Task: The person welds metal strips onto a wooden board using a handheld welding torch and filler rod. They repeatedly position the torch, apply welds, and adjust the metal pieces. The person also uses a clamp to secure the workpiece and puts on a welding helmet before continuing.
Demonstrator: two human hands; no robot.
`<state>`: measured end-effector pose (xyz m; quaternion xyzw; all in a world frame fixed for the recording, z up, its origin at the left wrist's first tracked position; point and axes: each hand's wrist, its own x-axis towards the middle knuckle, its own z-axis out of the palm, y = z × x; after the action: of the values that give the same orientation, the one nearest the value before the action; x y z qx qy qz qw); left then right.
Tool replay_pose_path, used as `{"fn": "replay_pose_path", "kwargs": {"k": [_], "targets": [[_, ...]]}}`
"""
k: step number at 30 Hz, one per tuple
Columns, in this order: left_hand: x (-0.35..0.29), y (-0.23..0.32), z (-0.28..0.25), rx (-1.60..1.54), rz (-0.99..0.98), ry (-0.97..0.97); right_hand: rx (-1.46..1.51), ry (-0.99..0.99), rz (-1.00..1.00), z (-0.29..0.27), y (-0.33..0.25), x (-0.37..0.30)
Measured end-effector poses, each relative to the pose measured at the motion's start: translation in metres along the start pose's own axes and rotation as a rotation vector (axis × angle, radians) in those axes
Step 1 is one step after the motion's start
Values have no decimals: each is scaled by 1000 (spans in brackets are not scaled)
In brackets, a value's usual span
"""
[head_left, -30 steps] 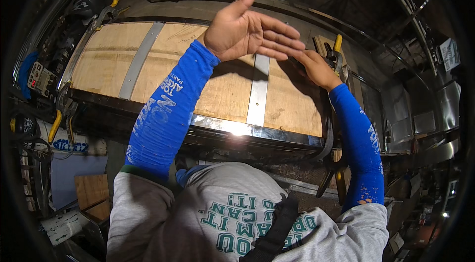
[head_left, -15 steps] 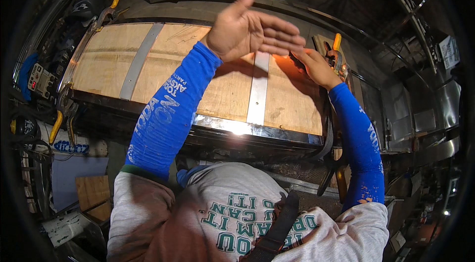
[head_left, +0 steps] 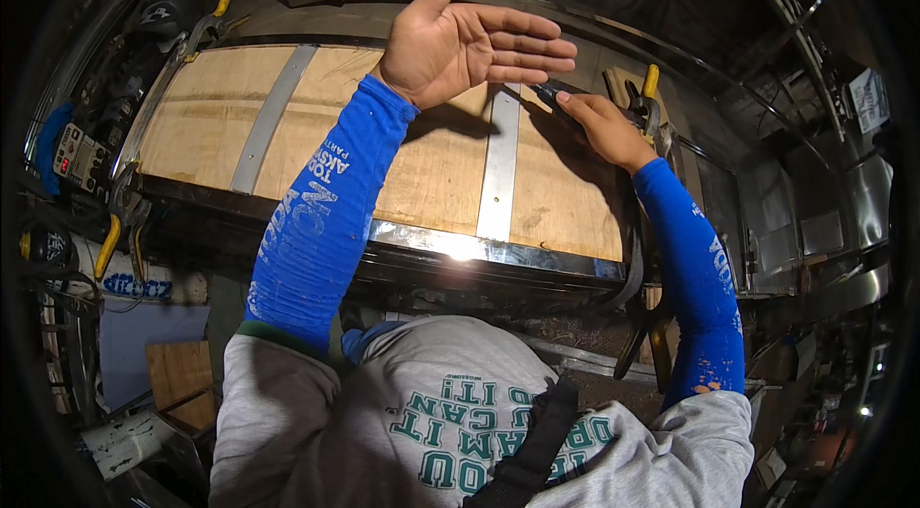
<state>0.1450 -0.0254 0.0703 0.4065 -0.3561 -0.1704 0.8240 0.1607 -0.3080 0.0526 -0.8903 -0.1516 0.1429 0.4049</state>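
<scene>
My left hand (head_left: 470, 50) is raised above the workpiece, palm showing, fingers stretched out flat to the right and thumb up. It holds nothing. To its right, my right hand (head_left: 608, 130) is closed around a dark handle that looks like a welding torch (head_left: 548, 95); the left fingers partly hide its tip. Below both hands lies a long wooden panel (head_left: 402, 177) in a shiny metal frame (head_left: 431, 242). Two flat grey metal strips cross it, one strip (head_left: 497, 173) under the hands and another strip (head_left: 273, 120) farther left.
Yellow-handled locking clamps grip the panel's corners, including one clamp (head_left: 652, 105) at right and another (head_left: 125, 216) at near left. A control box (head_left: 81, 155) with a red display stands at the left. Metal tubing (head_left: 786, 19) and sheet metal (head_left: 870, 196) lie at the right.
The orange glow near my right hand has gone out. My left hand has shifted slightly up and left; my right hand has moved slightly left, with the torch handle now showing.
</scene>
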Motion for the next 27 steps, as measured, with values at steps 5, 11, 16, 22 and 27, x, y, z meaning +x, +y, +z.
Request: {"fn": "replay_pose_path", "kwargs": {"k": [5,11,16,22,27], "targets": [[1,-6,2,27,-124,-72,25,0,-30,1,10,5],[2,-10,10,4,-219,-107,-78,-2,-168,-4,24,11],[1,-11,8,5,-193,-95,-50,-20,-173,-3,15,7],[-1,3,-2,-30,42,25,13,27,12,-2,1,1],[-2,9,-3,-47,80,83,-8,14,7,-2,-3,0]]}}
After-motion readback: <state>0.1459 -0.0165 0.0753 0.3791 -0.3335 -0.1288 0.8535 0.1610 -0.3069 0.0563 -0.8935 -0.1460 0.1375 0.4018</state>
